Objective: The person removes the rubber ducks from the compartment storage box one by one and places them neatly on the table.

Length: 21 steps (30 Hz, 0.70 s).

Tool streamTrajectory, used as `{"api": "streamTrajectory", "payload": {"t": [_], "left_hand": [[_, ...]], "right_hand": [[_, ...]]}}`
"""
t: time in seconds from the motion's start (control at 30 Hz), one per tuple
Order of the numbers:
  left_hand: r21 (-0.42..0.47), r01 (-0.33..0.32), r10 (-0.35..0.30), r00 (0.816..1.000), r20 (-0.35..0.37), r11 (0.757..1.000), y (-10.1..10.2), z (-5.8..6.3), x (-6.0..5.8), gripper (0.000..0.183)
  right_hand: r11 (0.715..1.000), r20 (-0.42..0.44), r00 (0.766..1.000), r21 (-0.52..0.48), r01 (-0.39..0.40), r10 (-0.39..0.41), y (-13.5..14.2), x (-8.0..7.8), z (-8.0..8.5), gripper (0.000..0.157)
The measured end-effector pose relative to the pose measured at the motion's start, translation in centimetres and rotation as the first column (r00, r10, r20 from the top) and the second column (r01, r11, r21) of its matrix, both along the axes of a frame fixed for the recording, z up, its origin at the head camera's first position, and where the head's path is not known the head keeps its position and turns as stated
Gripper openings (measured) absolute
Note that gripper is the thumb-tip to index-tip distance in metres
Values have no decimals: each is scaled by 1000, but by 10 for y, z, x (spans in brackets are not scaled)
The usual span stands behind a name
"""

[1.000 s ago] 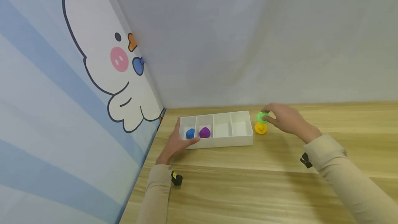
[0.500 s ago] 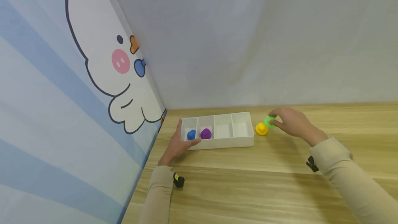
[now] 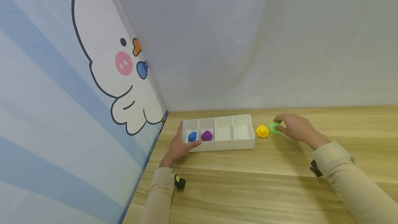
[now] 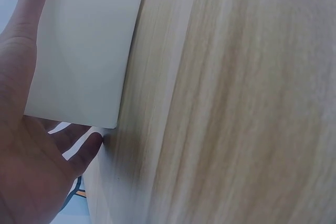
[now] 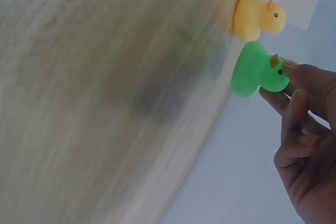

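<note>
My right hand (image 3: 295, 127) pinches a green rubber duck (image 5: 252, 72) by its head between thumb and fingertips. Just left of it in the head view, a yellow rubber duck (image 3: 262, 131) sits on the wooden table. My left hand (image 3: 178, 148) grips the left end of a white divided box (image 3: 230, 145), thumb along the front wall and fingers at the end wall. A blue rubber toy (image 3: 192, 136) lies in the leftmost compartment, and a purple one (image 3: 206, 136) in the compartment beside it. The two right compartments hold nothing. In the left wrist view, the box's outer wall (image 4: 84, 51) shows beside my thumb.
The wooden table (image 3: 242, 193) runs back to a plain grey wall (image 3: 248, 44). On the left stands a blue striped panel (image 3: 56, 113) with a white cartoon bird. Black wrist devices sit under both sleeves.
My right hand has moved the green duck right and toward me, from behind the yellow duck to its right side. My left hand keeps its place on the box; the head view shifts slightly.
</note>
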<state>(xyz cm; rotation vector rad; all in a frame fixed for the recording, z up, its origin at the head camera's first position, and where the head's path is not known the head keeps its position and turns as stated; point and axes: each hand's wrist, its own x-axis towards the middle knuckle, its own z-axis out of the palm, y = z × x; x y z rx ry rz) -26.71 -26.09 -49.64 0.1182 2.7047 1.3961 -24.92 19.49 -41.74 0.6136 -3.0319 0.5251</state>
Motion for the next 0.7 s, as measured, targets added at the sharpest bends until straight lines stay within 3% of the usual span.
{"api": "streamTrajectory", "payload": {"t": [0.33, 0.7], "left_hand": [[-7, -20, 20, 1000, -4, 1000, 2, -2, -1, 132], [-27, -44, 44, 999, -1, 999, 3, -6, -4, 132]], "right_hand": [[1000, 17, 1000, 6, -13, 12, 3, -11, -20, 30], [999, 28, 999, -2, -37, 37, 8, -20, -29, 31]]}}
